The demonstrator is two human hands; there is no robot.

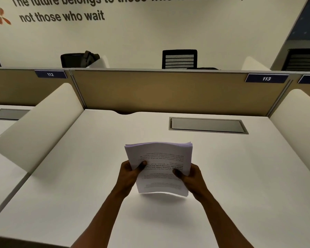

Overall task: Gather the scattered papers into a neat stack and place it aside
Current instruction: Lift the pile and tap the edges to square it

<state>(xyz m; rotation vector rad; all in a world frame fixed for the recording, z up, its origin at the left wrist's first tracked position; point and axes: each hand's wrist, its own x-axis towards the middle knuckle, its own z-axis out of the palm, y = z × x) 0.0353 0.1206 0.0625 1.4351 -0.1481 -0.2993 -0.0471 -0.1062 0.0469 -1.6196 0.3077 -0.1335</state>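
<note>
A stack of white printed papers [159,154] is held in the air above the middle of the white desk [79,185], its shadow falling on the desk below. My left hand [131,171] grips the stack's left edge with the thumb on top. My right hand [191,177] grips the right edge, thumb on the top sheet. The top sheet's text faces away from me, upside down. The sheets bow slightly and their far edges are roughly aligned. No loose papers lie on the desk.
A grey cable hatch [207,125] is set into the desk at the back right. Rounded white side dividers stand at the left [41,126] and right [297,122]. A tan partition [168,92] closes the back, with chairs beyond it.
</note>
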